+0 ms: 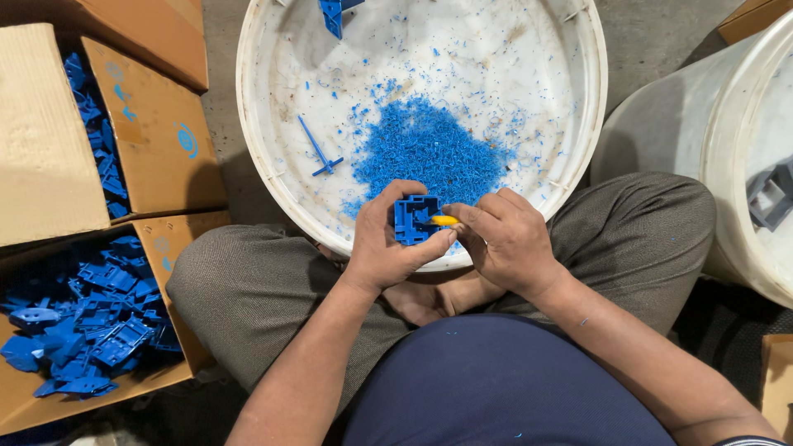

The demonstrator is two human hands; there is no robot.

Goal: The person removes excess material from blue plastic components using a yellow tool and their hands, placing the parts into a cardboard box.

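A blue plastic part (415,218), yellow-tipped tool (444,220), blue shavings (425,149) in a white tub (256,124), and brown cardboard boxes (157,124).

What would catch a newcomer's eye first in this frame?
The heap of bright blue plastic shavings in the round white plastic tub at top centre stands out most. Just below it, the left hand holds a square blue plastic part while the right hand presses a small yellow-handled tool against it. At the left, an open cardboard box holds many more blue parts.
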